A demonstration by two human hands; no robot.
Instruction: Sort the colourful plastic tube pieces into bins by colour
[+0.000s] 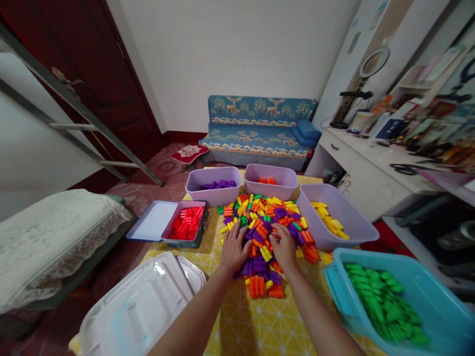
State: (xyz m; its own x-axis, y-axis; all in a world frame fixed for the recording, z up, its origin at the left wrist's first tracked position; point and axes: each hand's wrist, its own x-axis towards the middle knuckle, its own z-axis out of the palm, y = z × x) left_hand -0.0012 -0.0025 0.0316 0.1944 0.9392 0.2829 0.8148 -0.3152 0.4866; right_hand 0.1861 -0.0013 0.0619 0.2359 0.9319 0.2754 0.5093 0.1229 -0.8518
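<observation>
A mixed pile of plastic building pieces (265,227) in orange, purple, yellow and green lies on the table's middle. My left hand (233,246) rests on the pile's left side, fingers spread and palm down, with nothing seen in its grasp. At the pile's right side is my right hand (284,247), its fingers bent over the pieces and thumb apart from the index finger. No piece shows firmly held there; the undersides of both hands are hidden. Near the wrists, an orange ribbed piece (256,287) lies at the pile's front edge.
Around the pile stand lilac bins with purple (193,185), orange (248,180) and yellow pieces (356,227). A turquoise bin (337,291) holds green pieces; a hinged box (181,243) holds red ones. White lids (137,306) lie front left. A patterned sofa (260,131) stands beyond.
</observation>
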